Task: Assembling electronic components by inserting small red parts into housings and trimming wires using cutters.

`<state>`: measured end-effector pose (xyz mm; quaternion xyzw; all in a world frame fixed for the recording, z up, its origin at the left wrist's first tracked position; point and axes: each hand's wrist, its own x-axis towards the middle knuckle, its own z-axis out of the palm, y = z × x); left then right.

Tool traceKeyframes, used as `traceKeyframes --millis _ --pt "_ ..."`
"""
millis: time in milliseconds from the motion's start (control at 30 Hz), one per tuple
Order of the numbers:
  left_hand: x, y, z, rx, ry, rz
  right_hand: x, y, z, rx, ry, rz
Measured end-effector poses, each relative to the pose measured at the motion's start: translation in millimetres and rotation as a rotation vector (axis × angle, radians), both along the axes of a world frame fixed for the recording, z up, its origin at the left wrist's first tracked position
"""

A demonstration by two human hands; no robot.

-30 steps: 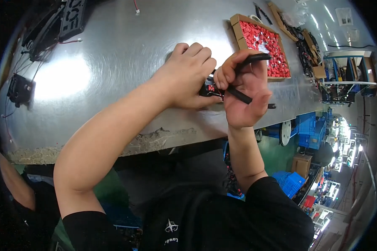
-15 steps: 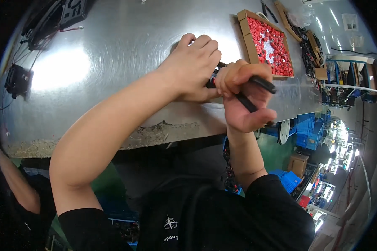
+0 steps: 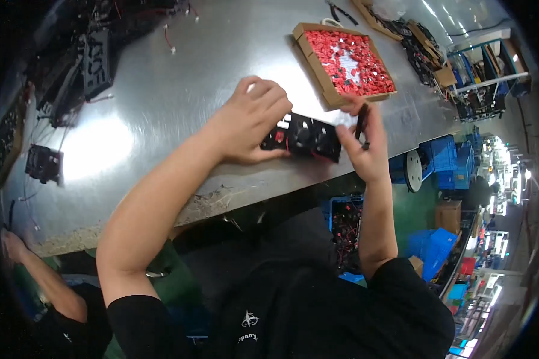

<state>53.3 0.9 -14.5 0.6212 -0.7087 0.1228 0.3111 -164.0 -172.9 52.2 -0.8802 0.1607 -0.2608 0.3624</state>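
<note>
A long black panel [image 3: 318,140] with round openings, a small red part and a red wire lies at a slant on the metal table. My left hand [image 3: 254,122] is closed round its left end, thumb along the near edge and fingers on the far side. Just past the panel's right end, my right hand [image 3: 370,146] is closed on a black-handled hand tool [image 3: 362,122], seen as dark handles between fingers and thumb. The tool's tip cannot be made out. Beyond the right hand stands a shallow cardboard box [image 3: 314,63] full of small red parts.
Black-handled pliers [image 3: 344,13] lie behind the box. Black housings with wires [image 3: 96,66] fill the table's far left, and a small black unit [image 3: 44,164] sits nearer. Another person's arm [image 3: 48,275] shows at lower left. Blue crates [image 3: 440,155] stand at right, below the table edge.
My right hand has drawn back from the left hand, its fingers turned upward with the tool. The black panel, mostly covered before, now shows between the hands. The view has shifted.
</note>
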Motion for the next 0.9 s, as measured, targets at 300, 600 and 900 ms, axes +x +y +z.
traceKeyframes --millis 300,600,900 --pt "-12 14 15 -0.024 0.174 -0.09 -34 -7 5 0.827 0.189 0.356" --pt "19 10 -15 0.189 0.461 0.11 -99 -32 -38 1.407 -0.574 0.156" --pt "4 -11 -2 0.277 0.368 0.146 -338 -59 -217 1.31 -1.316 -0.652"
